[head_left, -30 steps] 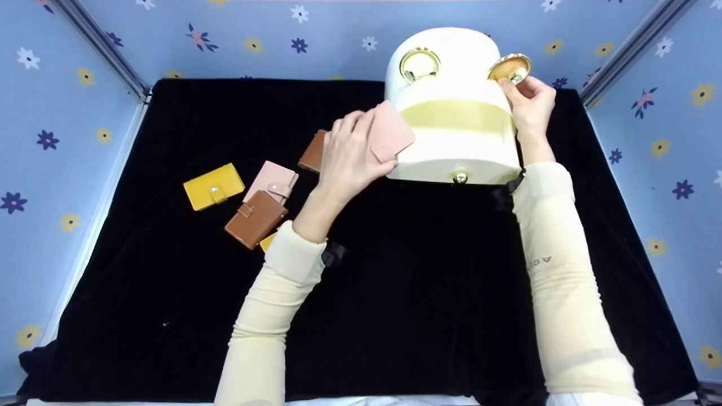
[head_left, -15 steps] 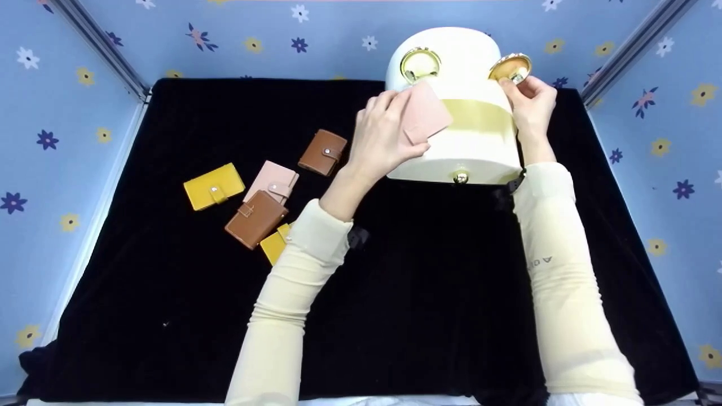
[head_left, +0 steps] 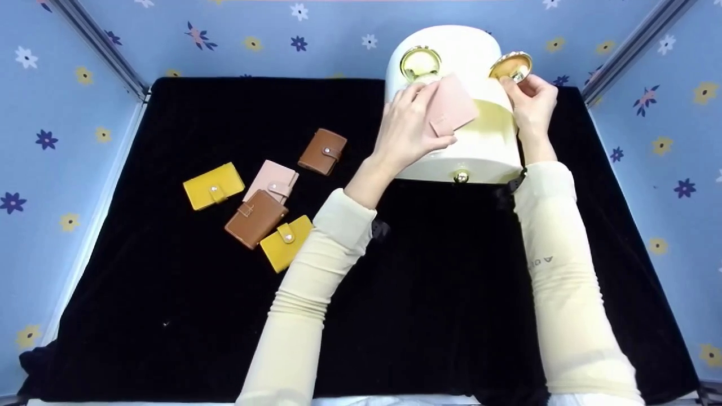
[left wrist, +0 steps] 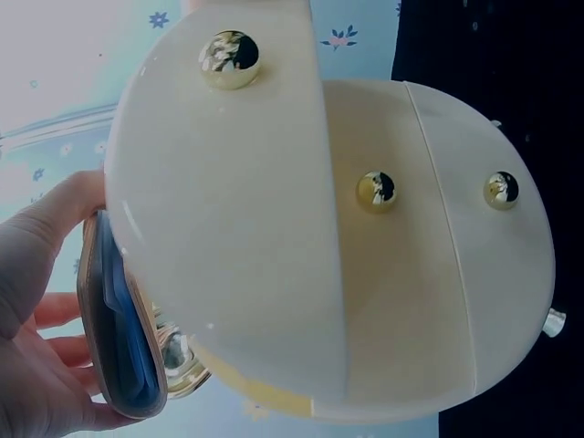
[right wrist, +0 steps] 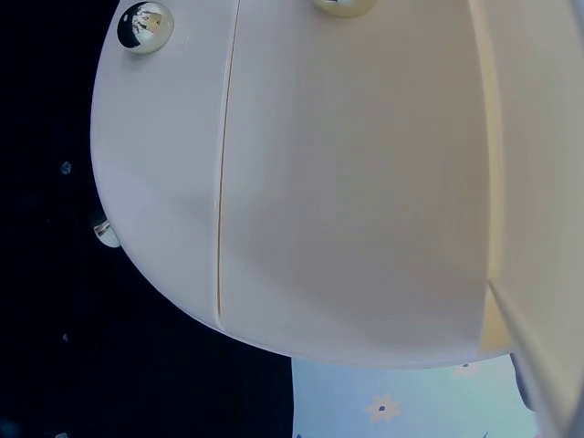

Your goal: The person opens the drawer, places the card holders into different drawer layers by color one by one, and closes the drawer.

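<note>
My left hand (head_left: 409,124) grips a pink card wallet (head_left: 454,104) above the front of a white drawer box (head_left: 468,53) with gold knobs. In the left wrist view, the wallet (left wrist: 119,328) appears edge-on with bluish sleeves inside, beside the box's protruding top drawer (left wrist: 228,201). A pale yellow band (head_left: 493,118), apparently the drawer's inside, shows past the wallet. At the box's right side, my right hand (head_left: 533,107) pinches the lower edge of a gold round ear-like piece (head_left: 510,66); this hand is out of the right wrist view, where drawer fronts (right wrist: 356,182) fill most of the frame.
On the black cloth (head_left: 451,310) left of the box lie a brown wallet (head_left: 322,151), a yellow wallet (head_left: 214,186) and another yellow one (head_left: 286,243). A second brown wallet (head_left: 256,219) overlaps a pink one (head_left: 271,180). Flowered blue walls (head_left: 338,34) enclose the table.
My left hand has carried the pink wallet rightward and slightly away from me, from the box's left edge to over its front. My right hand stays at the gold ear-like piece.
</note>
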A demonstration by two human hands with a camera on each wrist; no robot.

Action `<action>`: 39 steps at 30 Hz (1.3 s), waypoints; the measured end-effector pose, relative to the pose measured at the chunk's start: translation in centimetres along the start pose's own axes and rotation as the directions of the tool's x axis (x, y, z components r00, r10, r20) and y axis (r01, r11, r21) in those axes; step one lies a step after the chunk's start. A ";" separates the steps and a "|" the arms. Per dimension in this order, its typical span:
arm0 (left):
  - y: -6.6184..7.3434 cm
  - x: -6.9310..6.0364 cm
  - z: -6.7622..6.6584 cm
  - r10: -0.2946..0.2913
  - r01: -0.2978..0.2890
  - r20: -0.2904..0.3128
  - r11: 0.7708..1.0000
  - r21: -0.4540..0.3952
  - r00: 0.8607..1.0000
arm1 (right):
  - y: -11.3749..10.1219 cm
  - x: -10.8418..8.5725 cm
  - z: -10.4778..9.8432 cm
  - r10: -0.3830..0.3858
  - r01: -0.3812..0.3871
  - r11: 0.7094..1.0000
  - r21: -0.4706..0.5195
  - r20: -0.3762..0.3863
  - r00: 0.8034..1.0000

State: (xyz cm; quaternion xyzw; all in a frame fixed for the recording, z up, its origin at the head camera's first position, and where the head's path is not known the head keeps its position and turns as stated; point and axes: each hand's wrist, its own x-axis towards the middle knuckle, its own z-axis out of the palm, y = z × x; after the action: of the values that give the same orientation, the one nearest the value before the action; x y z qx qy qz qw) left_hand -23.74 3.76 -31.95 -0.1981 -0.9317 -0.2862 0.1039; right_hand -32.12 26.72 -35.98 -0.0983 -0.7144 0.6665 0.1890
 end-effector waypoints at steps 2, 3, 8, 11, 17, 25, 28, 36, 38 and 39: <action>0.2 0.2 0.2 0.005 -0.005 0.006 1.000 -0.008 1.000 | 0.0 0.0 0.0 0.002 -0.002 1.000 0.011 -0.001 1.000; 0.3 0.3 0.3 0.006 -0.006 0.012 1.000 -0.011 1.000 | -0.1 0.0 0.0 0.004 -0.004 1.000 0.018 -0.001 1.000; 1.0 0.7 0.6 0.018 -0.016 0.053 0.999 -0.037 0.998 | -0.3 -0.2 0.1 0.012 -0.012 1.000 0.029 0.003 1.000; 1.3 0.9 0.8 0.034 -0.031 0.076 0.998 -0.049 0.997 | -0.7 -0.5 0.1 0.021 -0.021 1.000 0.019 0.004 1.000; 1.5 1.2 1.0 0.076 -0.072 0.123 0.997 -0.035 0.989 | -1.1 -0.8 0.1 0.023 -0.023 1.000 0.007 0.001 1.000; 1.2 1.4 1.2 0.138 -0.132 0.131 0.990 -0.054 0.982 | -0.1 0.1 0.0 0.015 -0.015 1.000 0.002 -0.007 1.000; 1.2 1.3 1.1 0.158 -0.151 0.122 0.986 -0.068 0.980 | 0.0 0.1 0.1 0.010 -0.010 1.000 0.013 -0.008 1.000; 0.7 0.8 0.6 0.140 -0.132 0.117 0.989 -0.074 0.983 | 0.2 0.0 0.1 -0.019 0.019 0.998 0.063 0.000 1.000; 0.4 0.7 0.4 0.133 -0.125 0.119 0.989 -0.077 0.984 | 0.2 0.0 0.0 -0.019 0.019 0.998 0.059 0.002 1.000; 0.2 0.6 0.4 0.133 -0.125 0.118 0.989 -0.076 0.984 | 0.2 0.0 0.0 -0.017 0.017 0.998 0.055 0.003 1.000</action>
State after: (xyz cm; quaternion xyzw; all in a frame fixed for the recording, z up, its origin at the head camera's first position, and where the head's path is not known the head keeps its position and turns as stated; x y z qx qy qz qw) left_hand -24.20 4.33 -31.99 -0.2786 -0.9112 -0.2978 0.0580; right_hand -32.13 26.70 -36.17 -0.0859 -0.6968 0.6846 0.1962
